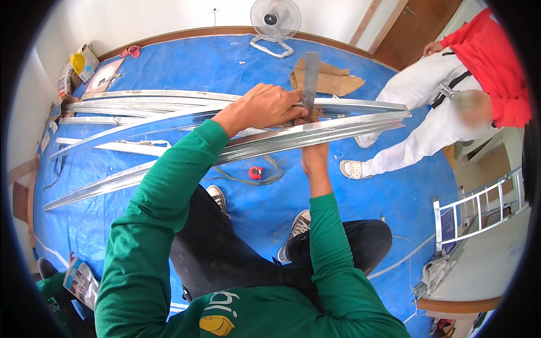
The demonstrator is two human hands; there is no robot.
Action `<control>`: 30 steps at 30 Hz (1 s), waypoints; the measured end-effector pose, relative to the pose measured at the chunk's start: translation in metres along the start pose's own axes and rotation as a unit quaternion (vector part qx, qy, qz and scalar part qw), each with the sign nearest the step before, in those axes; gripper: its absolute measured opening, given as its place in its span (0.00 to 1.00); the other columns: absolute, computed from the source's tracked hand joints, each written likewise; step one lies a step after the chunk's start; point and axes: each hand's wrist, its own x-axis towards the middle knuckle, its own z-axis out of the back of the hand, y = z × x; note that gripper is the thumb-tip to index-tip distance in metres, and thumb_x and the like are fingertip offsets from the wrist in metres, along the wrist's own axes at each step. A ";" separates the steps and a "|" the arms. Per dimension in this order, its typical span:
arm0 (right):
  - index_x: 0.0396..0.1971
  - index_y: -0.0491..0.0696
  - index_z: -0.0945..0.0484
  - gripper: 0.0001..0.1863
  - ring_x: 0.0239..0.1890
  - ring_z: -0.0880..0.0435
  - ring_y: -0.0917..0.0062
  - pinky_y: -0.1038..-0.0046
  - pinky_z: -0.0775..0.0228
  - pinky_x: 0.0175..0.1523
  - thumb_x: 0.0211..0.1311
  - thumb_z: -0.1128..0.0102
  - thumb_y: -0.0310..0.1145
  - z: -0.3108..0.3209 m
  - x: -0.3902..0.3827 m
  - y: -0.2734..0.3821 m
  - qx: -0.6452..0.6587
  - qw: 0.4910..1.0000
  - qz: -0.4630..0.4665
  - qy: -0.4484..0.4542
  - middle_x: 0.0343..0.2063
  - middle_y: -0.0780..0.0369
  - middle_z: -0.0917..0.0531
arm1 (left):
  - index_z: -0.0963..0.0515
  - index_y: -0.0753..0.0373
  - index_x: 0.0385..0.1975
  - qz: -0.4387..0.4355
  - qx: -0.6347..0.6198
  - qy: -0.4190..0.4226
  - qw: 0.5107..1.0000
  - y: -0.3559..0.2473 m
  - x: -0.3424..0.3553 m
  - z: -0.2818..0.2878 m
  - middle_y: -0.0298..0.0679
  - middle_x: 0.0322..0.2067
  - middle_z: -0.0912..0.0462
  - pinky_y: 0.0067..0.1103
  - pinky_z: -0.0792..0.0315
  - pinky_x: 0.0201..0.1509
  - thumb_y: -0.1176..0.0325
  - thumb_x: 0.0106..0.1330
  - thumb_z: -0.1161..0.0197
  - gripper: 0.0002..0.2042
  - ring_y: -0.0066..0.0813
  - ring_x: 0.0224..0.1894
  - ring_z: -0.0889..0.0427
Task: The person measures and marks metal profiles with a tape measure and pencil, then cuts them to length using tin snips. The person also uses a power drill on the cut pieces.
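- We have the left hand [262,106] pinching the flat metal strip [310,76], long axis pointing away from us, crosswise to the metal channels [270,140].
- Channels run left-right ahead.
- Right hand [315,156] is under the near one; fingers mostly hidden, can't tell grip.

Right hand [314,160] sits mostly behind metal channel [349,127]; grip unreadable. Lower end of flat metal strip [310,76] is lost at left hand [262,106]. Red-topped co-worker [482,56] runs off the right rim; patch alongside blurred. Second person [53,288], lower left, is mostly cut off.
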 end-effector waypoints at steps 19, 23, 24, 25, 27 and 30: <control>0.53 0.50 0.09 0.26 0.45 0.24 0.83 0.77 0.32 0.51 0.87 0.46 0.56 0.086 -0.088 0.192 -0.450 0.878 0.068 -0.147 0.47 0.69 0.12 | 0.13 0.59 0.56 -0.038 -0.005 -0.033 0.999 0.031 0.008 -0.027 0.57 0.35 0.09 0.49 0.17 0.46 0.43 0.83 0.41 0.25 0.61 0.37 0.09; 0.52 0.44 0.10 0.30 0.35 0.38 0.85 0.76 0.42 0.43 0.92 0.53 0.54 0.039 -0.062 0.265 -0.447 0.871 0.192 -0.069 0.30 0.71 0.33 | 0.15 0.58 0.67 -0.019 0.009 -0.008 1.000 0.032 0.013 -0.025 0.55 0.41 0.07 0.43 0.15 0.52 0.42 0.84 0.42 0.28 0.55 0.41 0.07; 0.51 0.44 0.09 0.27 0.35 0.35 0.85 0.77 0.40 0.43 0.91 0.50 0.52 0.029 -0.052 0.271 -0.388 0.902 0.188 -0.035 0.34 0.70 0.26 | 0.15 0.58 0.67 -0.015 0.006 0.005 1.000 0.030 0.012 -0.025 0.56 0.41 0.07 0.44 0.15 0.53 0.42 0.84 0.42 0.28 0.55 0.42 0.07; 0.51 0.45 0.09 0.24 0.35 0.32 0.85 0.78 0.37 0.43 0.90 0.47 0.49 0.019 -0.040 0.276 -0.326 0.924 0.198 0.027 0.37 0.70 0.19 | 0.15 0.58 0.67 -0.011 0.004 0.008 1.000 0.029 0.012 -0.022 0.56 0.41 0.07 0.44 0.15 0.53 0.43 0.84 0.43 0.27 0.56 0.43 0.07; 0.50 0.45 0.08 0.19 0.35 0.27 0.84 0.79 0.33 0.43 0.87 0.42 0.43 0.003 -0.023 0.274 -0.328 0.915 0.211 0.104 0.42 0.68 0.11 | 0.15 0.58 0.67 -0.001 -0.003 0.016 1.000 0.026 0.010 -0.018 0.56 0.41 0.07 0.45 0.16 0.54 0.43 0.84 0.43 0.27 0.57 0.43 0.08; 0.51 0.43 0.09 0.14 0.37 0.21 0.83 0.77 0.27 0.46 0.84 0.37 0.37 -0.010 -0.008 0.256 -0.470 0.843 0.214 0.150 0.44 0.63 0.08 | 0.16 0.57 0.67 0.005 -0.014 0.024 1.000 0.023 0.009 -0.014 0.57 0.41 0.08 0.47 0.18 0.54 0.44 0.84 0.43 0.26 0.60 0.44 0.09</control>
